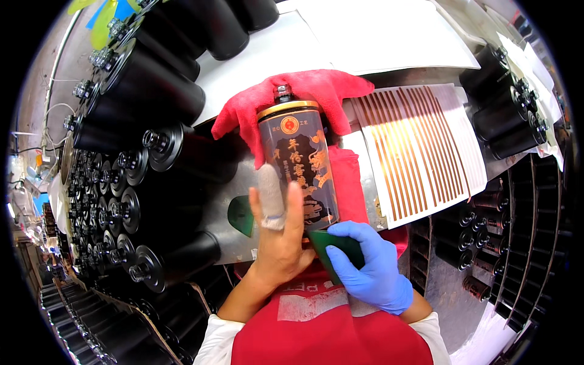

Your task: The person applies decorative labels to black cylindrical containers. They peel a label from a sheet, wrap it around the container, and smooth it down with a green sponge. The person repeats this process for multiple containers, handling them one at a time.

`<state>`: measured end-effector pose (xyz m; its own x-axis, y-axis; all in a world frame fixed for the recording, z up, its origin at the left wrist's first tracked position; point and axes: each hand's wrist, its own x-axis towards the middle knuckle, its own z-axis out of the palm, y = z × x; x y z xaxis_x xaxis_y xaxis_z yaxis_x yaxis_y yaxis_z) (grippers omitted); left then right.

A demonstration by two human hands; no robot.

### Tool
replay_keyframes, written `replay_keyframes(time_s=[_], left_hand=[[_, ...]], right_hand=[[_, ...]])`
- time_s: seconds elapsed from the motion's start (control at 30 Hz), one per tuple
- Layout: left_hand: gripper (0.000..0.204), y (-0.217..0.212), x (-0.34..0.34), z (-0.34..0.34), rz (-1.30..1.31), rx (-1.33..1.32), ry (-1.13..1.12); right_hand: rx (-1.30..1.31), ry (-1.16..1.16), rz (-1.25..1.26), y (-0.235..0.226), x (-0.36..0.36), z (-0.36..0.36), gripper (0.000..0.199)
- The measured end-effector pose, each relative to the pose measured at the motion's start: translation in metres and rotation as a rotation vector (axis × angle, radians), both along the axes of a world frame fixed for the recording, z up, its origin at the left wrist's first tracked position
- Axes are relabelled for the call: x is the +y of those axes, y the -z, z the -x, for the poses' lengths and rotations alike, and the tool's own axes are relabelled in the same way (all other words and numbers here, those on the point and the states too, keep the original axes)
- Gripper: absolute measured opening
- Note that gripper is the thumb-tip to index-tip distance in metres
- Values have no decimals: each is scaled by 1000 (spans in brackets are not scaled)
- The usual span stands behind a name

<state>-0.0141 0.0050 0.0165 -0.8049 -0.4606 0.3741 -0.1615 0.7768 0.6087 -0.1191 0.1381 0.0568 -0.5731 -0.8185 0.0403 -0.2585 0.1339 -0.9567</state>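
A dark bottle with a gold band near its neck and gold and orange decoration lies on a red cloth, its clear neck pointing away from me. My left hand is bare, one finger wrapped in a whitish covering; its fingers stretch up over the bottle's lower left side. Whether they press on it I cannot tell. My right hand, in a blue glove, pinches a flat green scraper by the bottle's bottom end. A second green piece rests on the metal table left of my left hand.
Many black bottles crowd the left side, with more black bottles at the far right. A white sheet with copper-coloured strips lies right of the cloth. White paper covers the back. Dark racks stand at lower right.
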Motion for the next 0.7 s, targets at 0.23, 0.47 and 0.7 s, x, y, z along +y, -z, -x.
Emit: replay_keyframes(time_s=[0.23,0.47,0.7], left_hand=[[97,22,-13,-8,-386,144,105],[108,-17,-6,-4,124,-25,57],[101,-10,-9,3,110,-29,35]], right_hand=[[-350,159,-30,50,11,17,23],[-173,246,-53,27,13,16,25],[-201,164,-15,27,4,2,25]])
